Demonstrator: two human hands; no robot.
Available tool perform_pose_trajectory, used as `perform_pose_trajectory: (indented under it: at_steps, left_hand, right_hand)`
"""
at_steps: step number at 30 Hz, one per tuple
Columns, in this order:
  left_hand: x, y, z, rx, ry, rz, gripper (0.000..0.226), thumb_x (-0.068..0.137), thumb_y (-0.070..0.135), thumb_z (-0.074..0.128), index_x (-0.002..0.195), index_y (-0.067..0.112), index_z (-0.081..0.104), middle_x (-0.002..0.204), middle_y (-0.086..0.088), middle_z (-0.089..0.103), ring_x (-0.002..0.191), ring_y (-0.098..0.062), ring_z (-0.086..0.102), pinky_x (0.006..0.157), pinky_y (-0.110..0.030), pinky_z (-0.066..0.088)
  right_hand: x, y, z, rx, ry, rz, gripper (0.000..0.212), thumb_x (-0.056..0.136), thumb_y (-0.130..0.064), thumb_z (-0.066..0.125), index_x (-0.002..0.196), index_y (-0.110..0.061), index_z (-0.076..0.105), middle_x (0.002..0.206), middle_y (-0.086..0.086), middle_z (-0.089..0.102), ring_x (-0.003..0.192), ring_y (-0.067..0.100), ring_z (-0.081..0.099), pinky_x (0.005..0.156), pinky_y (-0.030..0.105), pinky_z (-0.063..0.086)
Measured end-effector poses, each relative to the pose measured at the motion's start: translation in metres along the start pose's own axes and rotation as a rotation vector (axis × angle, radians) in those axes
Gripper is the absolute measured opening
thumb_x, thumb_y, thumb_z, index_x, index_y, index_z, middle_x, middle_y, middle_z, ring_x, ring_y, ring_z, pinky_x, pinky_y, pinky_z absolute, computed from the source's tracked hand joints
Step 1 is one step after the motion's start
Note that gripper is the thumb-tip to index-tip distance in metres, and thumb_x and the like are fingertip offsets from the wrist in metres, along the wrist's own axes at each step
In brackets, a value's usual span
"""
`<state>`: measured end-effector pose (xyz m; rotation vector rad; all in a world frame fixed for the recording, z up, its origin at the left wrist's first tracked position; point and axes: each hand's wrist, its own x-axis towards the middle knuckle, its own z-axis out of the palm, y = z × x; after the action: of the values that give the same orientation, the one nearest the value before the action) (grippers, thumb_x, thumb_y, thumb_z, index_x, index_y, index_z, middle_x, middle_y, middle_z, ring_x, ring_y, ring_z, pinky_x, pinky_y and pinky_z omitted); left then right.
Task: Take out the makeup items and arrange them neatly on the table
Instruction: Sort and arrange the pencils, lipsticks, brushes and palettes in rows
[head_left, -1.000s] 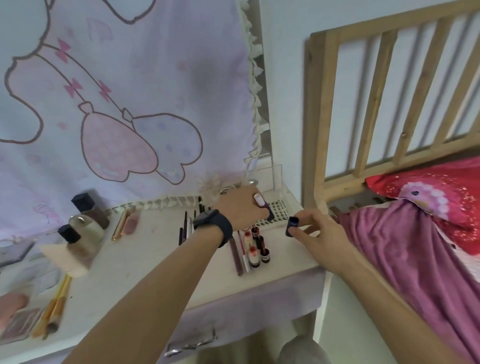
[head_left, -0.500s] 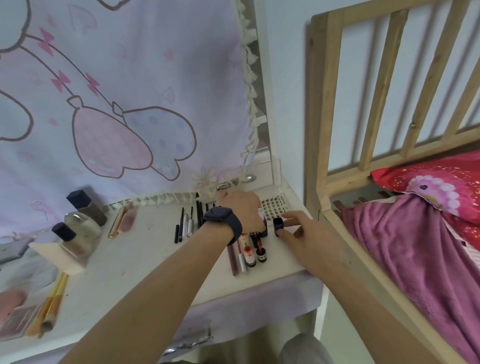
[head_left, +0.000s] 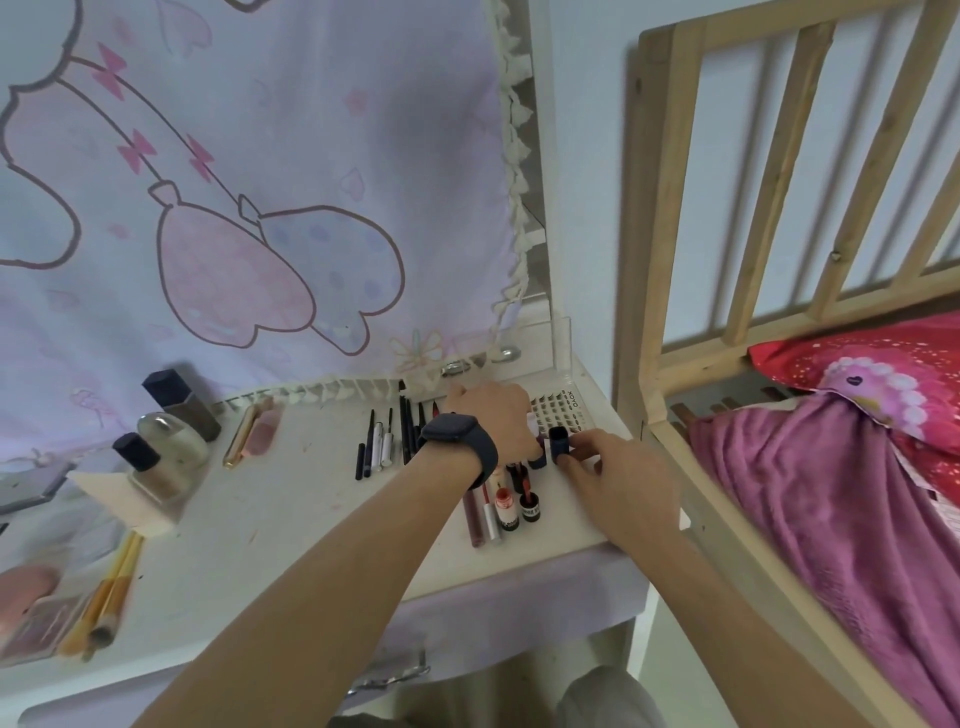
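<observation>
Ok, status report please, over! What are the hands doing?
Right hand pinching a small dark tube, setting it by the lip tints. Left hand on the row too, grip hidden. Nothing blocking.

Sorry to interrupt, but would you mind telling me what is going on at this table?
A person is laying makeup out on a white table. The right hand pinches a small dark blue tube upright beside a row of lip products. The left hand, wearing a dark watch, rests over another item nearby. Pencils already lie in a row.

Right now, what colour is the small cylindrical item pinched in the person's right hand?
The small cylindrical item in the right hand is dark navy blue, seen in the head view.
</observation>
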<state>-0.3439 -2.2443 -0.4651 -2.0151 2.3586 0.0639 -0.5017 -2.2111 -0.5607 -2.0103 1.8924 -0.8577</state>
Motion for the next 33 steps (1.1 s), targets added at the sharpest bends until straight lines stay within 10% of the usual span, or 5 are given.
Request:
perform_pose_trajectory:
  at_steps: [16,20,25,28,33]
  left_hand:
    - [-0.008,0.008,-0.013,0.005,-0.065,-0.017,0.031,0.079,0.039,0.072,0.074,0.022,0.047,0.071,0.004,0.053,0.073,-0.022,0.055,0.08,-0.036,0.037]
    - [-0.015,0.003,-0.027,-0.069,-0.048,0.018,0.028,0.083,0.038,0.07,0.103,0.019,0.068,0.086,0.001,0.067,0.075,-0.02,0.062,0.061,-0.027,0.044]
    - [-0.042,-0.019,-0.05,-0.274,0.128,0.015,0.029,0.091,0.044,0.06,0.116,0.03,0.066,0.127,0.014,0.064,0.098,-0.008,0.059,0.082,-0.027,0.046]
    - [-0.07,-0.044,-0.049,-0.488,0.32,-0.031,0.026,0.093,0.046,0.056,0.116,0.036,0.065,0.115,0.019,0.066,0.101,-0.006,0.06,0.084,-0.029,0.049]
    - [-0.125,-0.098,-0.02,-0.654,0.505,-0.202,0.017,0.094,0.04,0.056,0.11,0.04,0.063,0.105,0.022,0.064,0.094,-0.003,0.059,0.083,-0.03,0.052]
  right_hand:
    - [-0.006,-0.002,-0.002,0.019,0.02,-0.006,0.031,0.093,-0.054,0.056,0.118,-0.039,0.066,0.102,-0.024,0.07,0.091,0.008,0.061,0.079,0.032,0.052]
    - [-0.009,-0.001,-0.009,0.088,-0.046,-0.002,0.029,0.094,-0.045,0.061,0.12,-0.035,0.065,0.106,-0.022,0.069,0.094,0.006,0.061,0.079,0.029,0.049]
    - [-0.025,-0.008,-0.036,0.281,0.012,-0.012,0.025,0.093,-0.025,0.068,0.117,-0.033,0.066,0.11,-0.019,0.068,0.091,-0.011,0.055,0.075,0.013,0.042]
    - [-0.043,-0.031,-0.053,0.331,0.136,-0.126,0.022,0.093,-0.021,0.068,0.111,-0.032,0.069,0.102,-0.026,0.065,0.094,-0.007,0.058,0.082,0.026,0.049]
    - [-0.069,-0.097,-0.057,0.338,0.151,-0.373,0.02,0.091,-0.015,0.068,0.106,-0.027,0.073,0.099,-0.03,0.06,0.094,-0.001,0.056,0.084,0.009,0.04]
